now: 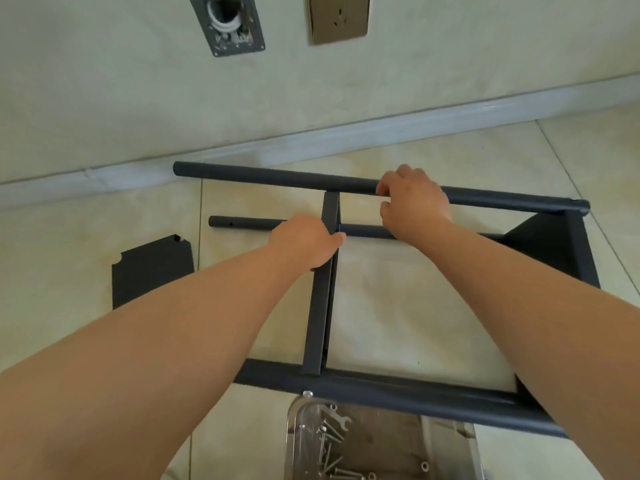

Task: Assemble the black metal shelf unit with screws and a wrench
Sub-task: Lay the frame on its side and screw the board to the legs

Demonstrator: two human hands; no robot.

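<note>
Gripping shelf edge (320, 299), right hand (414, 202) clasping pole (277, 176)

— Where do we look from here?

— We have one view only, worn on the head, so nothing is shared with a second camera. We look forward and steeply down over the half-built shelf frame (398, 282), which lies on the tiled floor (433, 157).

— How near are we?

— Near: both forearms enter from the bottom edge and reach out to the frame, which fills the middle of the picture. The metal tray (298, 441) sits on our side of the frame, cut off by the bottom edge.

— And beyond the frame?

— The baseboard (311, 140) and wall (104, 98) rise behind it, bent by the wide lens.
</note>
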